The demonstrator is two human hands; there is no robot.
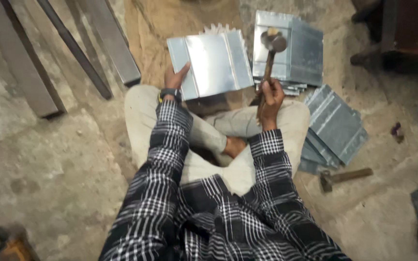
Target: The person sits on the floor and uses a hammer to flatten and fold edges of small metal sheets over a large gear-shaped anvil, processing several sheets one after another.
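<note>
Squarely in front of the seated person, a shiny folded metal sheet is held up over the crossed legs, its ribbed face turned toward the camera. The left hand grips it at the lower left corner, at about seven o'clock of the sheet: the thumb lies on the front face and points up toward twelve o'clock, while the other fingers are hidden behind the metal. The left forearm, in a black-and-white checked sleeve with a dark watch at the wrist, rises steeply from the lap.

At three o'clock of the sheet, the right hand is closed in a fist around the lower part of a wooden hammer handle. The hammer stands nearly upright, its round head at twelve o'clock above the fist, just beside the sheet's right edge. The right wrist is bent upward, elbow drawn in near the knee.

Behind the hammer head lies a stack of similar sheets on the dirt floor. Another pile rests at four o'clock, with a second hammer lying beyond it. Long steel bars lie at ten o'clock.
</note>
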